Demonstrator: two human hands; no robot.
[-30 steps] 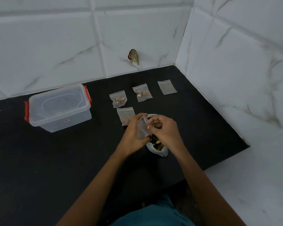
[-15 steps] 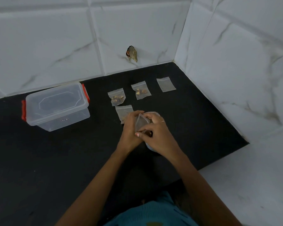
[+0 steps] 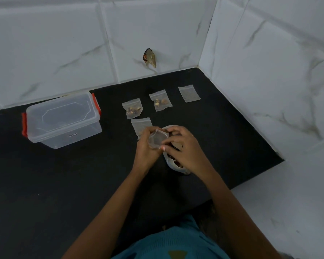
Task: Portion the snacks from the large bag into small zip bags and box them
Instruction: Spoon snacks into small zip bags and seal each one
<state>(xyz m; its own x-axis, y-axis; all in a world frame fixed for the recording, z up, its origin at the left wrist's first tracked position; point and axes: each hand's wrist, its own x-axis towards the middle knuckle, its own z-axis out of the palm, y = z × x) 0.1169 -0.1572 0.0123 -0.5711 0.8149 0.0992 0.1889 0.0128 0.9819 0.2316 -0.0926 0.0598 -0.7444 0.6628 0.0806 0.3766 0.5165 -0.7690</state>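
Since half a second ago, I see the small clear zip bag spread open-mouthed. The left hand and right hand pinch its rim, just above the large white snack bag.

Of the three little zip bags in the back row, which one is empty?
The rightmost bag: it lies flat and looks clear, while the middle bag and the left bag each show snack pieces.
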